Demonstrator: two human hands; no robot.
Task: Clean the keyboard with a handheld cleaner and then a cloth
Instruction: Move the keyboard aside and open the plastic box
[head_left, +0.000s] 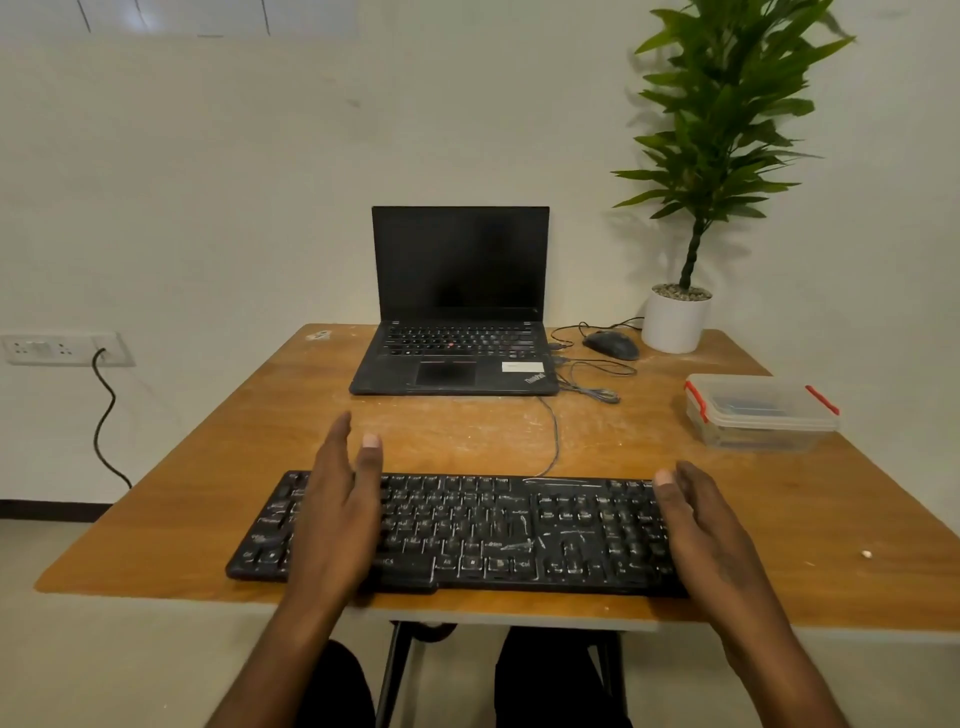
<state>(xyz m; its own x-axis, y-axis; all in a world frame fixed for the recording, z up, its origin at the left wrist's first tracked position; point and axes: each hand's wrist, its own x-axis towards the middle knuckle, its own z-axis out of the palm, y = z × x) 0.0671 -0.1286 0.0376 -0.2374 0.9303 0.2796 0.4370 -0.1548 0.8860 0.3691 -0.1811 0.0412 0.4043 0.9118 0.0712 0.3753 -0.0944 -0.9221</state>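
Note:
A black keyboard, dusty with pale specks and streaks, lies along the near edge of the wooden table. My left hand hovers over its left half, fingers straight and apart, holding nothing. My right hand is held edge-on above the keyboard's right end, also empty with fingers extended. A grey cable runs from the keyboard's back toward the laptop. No handheld cleaner or cloth shows on the table.
An open black laptop stands at the table's far middle, with a mouse and coiled cables to its right. A potted plant occupies the far right corner. A clear lidded container with red clips sits at the right.

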